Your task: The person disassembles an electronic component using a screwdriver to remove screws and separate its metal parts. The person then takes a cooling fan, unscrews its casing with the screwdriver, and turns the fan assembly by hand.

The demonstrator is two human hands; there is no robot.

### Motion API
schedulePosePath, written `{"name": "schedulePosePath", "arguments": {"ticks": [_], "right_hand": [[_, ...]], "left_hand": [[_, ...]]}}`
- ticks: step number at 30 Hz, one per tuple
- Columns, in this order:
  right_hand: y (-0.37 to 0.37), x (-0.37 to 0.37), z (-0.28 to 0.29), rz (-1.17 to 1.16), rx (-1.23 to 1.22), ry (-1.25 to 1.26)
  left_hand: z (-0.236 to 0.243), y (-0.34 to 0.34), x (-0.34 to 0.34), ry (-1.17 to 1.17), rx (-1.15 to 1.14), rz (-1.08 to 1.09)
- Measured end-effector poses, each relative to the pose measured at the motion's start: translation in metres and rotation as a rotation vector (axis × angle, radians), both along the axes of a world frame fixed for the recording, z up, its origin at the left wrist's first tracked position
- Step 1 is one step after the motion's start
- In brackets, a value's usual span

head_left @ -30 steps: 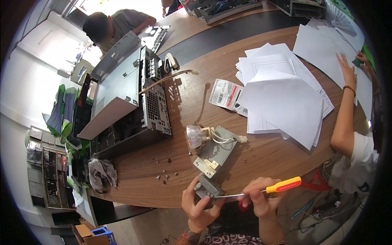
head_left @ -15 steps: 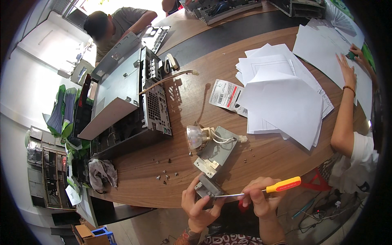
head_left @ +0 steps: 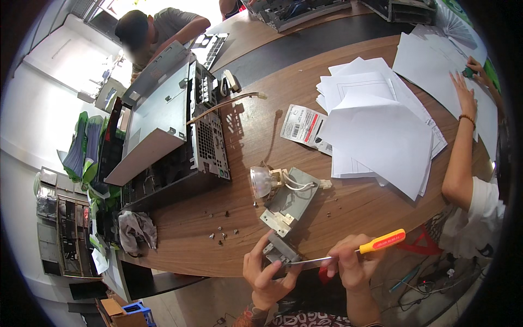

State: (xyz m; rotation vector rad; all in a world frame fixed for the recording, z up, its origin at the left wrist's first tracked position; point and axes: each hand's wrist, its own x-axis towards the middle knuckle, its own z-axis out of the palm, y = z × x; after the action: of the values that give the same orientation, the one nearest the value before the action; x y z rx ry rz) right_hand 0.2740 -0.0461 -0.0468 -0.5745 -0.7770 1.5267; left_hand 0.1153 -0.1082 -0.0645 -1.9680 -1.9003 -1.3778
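My left hand (head_left: 267, 275) grips a small dark grey component (head_left: 280, 249) at the table's near edge. My right hand (head_left: 351, 264) holds a screwdriver (head_left: 381, 240) by its slim shaft, fingers curled, with the yellow-and-red handle sticking out to the right; the tip meets the component's lower side, beside my left thumb. Just beyond my hands lies a grey metal bracket (head_left: 291, 201) with a glass lamp (head_left: 260, 182) and white wires on it. Several small screws (head_left: 212, 236) are scattered to its left.
The wooden table (head_left: 190, 253) holds an open computer case (head_left: 152, 152), a cloth (head_left: 136, 231), loose papers (head_left: 376, 136) and a labelled packet (head_left: 302, 124). A person (head_left: 169, 30) leans over the far left side; another person's arm (head_left: 460, 158) rests over papers at right.
The screwdriver's handle has shifted slightly up and right with my right hand. The person at far left has leaned a little rightward. The right-hand person's upper hand has moved slightly.
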Motion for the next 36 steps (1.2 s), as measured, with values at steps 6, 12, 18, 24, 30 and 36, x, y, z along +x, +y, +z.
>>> {"name": "schedulePosePath", "arguments": {"ticks": [6,12,18,24,30,36], "right_hand": [[0.001,0.000,0.001,-0.017,-0.061,0.012],[0.002,-0.002,0.003,-0.014,-0.089,0.026],[0.001,-0.002,0.003,-0.003,-0.100,0.005],[0.002,-0.002,0.004,0.002,-0.112,0.016],[0.002,-0.001,0.004,-0.007,-0.105,0.009],[0.002,-0.004,0.002,-0.010,-0.089,0.015]], "left_hand": [[0.011,-0.002,0.001,0.113,-0.165,-0.049],[0.001,0.000,0.000,0.009,-0.006,0.002],[0.005,-0.001,0.001,0.016,-0.019,0.013],[0.011,-0.002,0.001,0.119,-0.164,-0.047],[0.000,0.000,0.001,0.018,-0.023,0.009],[0.001,-0.001,0.000,0.029,-0.021,0.021]]}}
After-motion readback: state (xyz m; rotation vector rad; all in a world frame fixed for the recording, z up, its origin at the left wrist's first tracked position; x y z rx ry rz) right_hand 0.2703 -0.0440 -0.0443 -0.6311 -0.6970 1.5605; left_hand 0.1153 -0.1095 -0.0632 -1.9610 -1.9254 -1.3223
